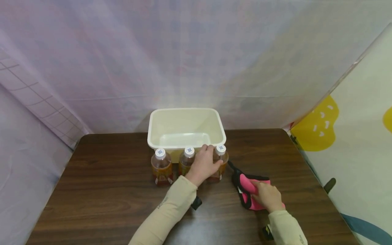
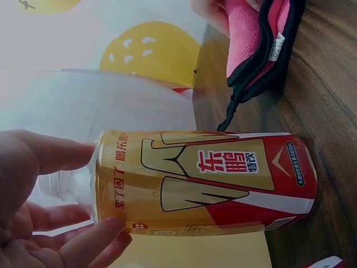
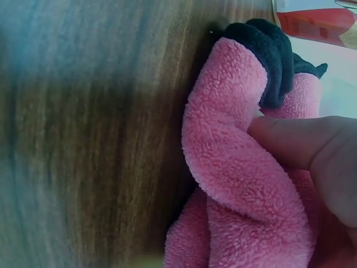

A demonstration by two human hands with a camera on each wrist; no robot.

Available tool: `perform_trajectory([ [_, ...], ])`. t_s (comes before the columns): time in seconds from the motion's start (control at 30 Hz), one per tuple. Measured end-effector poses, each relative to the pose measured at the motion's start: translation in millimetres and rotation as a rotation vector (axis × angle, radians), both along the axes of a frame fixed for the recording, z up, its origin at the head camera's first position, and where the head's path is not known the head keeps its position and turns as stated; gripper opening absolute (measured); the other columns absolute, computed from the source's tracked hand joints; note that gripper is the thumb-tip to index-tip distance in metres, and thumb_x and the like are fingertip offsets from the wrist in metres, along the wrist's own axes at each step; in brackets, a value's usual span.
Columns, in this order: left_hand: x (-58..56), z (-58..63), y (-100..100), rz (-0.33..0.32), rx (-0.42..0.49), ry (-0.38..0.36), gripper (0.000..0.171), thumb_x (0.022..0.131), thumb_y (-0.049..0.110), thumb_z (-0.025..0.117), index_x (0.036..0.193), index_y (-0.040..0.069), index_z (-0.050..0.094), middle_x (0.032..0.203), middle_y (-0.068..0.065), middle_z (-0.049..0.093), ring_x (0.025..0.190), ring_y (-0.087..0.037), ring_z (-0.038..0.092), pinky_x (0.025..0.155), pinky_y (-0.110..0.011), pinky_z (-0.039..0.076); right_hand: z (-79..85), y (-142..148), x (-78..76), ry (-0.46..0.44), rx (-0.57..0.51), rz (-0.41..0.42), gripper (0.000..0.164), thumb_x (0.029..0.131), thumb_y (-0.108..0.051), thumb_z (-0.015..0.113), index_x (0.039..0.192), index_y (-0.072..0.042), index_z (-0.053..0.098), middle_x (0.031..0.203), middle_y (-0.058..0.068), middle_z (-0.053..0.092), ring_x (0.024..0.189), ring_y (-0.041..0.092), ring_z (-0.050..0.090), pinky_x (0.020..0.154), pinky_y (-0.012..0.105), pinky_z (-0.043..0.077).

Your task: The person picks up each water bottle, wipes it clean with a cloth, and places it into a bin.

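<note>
My left hand (image 1: 204,165) grips the rightmost drink bottle (image 2: 206,181) around its shoulder, thumb on one side and fingers on the other. This bottle stands upright, with a gold and red label and a white cap. Two similar bottles stand to its left, a middle bottle (image 1: 185,161) partly behind my hand and a left bottle (image 1: 162,167) farther over. On the right, my right hand (image 1: 269,196) holds a folded pink towel (image 3: 240,151) with black edging, the thumb pressed into its fold. A black loop trails from the towel's far end.
Just behind the bottles, an open cream plastic bin (image 1: 186,127) stands at the back of the brown wooden table (image 1: 101,190). Pale curtains (image 1: 183,61) hang behind the table, and a patterned cloth (image 1: 355,143) covers the right side.
</note>
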State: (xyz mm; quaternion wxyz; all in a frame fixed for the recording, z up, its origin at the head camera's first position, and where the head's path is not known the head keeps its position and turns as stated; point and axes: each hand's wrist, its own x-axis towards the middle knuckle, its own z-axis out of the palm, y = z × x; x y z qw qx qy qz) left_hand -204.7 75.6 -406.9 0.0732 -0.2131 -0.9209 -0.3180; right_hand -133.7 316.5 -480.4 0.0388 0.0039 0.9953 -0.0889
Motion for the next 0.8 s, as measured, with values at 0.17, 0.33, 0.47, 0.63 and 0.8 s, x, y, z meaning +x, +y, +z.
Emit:
perform_trajectory([
  [0.17,-0.4,-0.5,-0.7,-0.003,0.005,0.002,0.047,0.077,0.028,0.071,0.111,0.0,0.055,0.099,-0.011,0.055,0.085,-0.022,0.059,0.076,-0.028,0.05,-4.6,-0.4,3.3,0.08,-0.015,-0.011,0.043,0.066,-0.015,0.069,0.109,-0.013,0.065,0.087,0.019,0.066,0.067,0.036,0.06,0.048,0.047,0.044],
  [0.33,0.3,-0.1,-1.0,-0.004,0.017,0.007,0.046,0.077,0.027,0.071,0.111,0.001,0.055,0.098,-0.01,0.055,0.085,-0.021,0.058,0.077,-0.028,0.05,-9.3,-0.9,5.6,0.117,-0.023,-0.039,0.038,0.068,-0.013,0.069,0.106,-0.012,0.067,0.084,0.019,0.066,0.062,0.037,0.059,0.045,0.047,0.043],
  [0.47,0.8,-0.5,-0.8,0.001,0.029,0.005,0.046,0.077,0.027,0.071,0.111,0.001,0.055,0.098,-0.01,0.054,0.085,-0.022,0.058,0.077,-0.029,0.05,-9.9,-2.0,6.8,0.09,-0.028,-0.068,0.036,0.07,-0.012,0.068,0.106,-0.01,0.066,0.087,0.02,0.066,0.06,0.035,0.058,0.044,0.045,0.041],
  [0.63,1.4,-0.8,-0.7,0.007,0.041,0.006,0.046,0.077,0.026,0.071,0.112,0.001,0.055,0.098,-0.01,0.054,0.085,-0.023,0.058,0.077,-0.03,0.05,-10.6,-3.6,7.0,0.067,-0.018,-0.098,0.036,0.072,-0.01,0.068,0.108,-0.008,0.065,0.086,0.019,0.066,0.056,0.027,0.054,0.043,0.039,0.04],
  [0.8,1.0,-0.8,-1.0,0.005,0.038,0.01,0.046,0.077,0.027,0.071,0.112,0.002,0.055,0.098,-0.009,0.054,0.084,-0.022,0.058,0.076,-0.028,0.049,-9.1,-3.0,8.6,0.08,-0.028,-0.111,0.036,0.071,-0.009,0.066,0.107,-0.008,0.066,0.084,0.02,0.065,0.055,0.027,0.053,0.042,0.039,0.039],
])
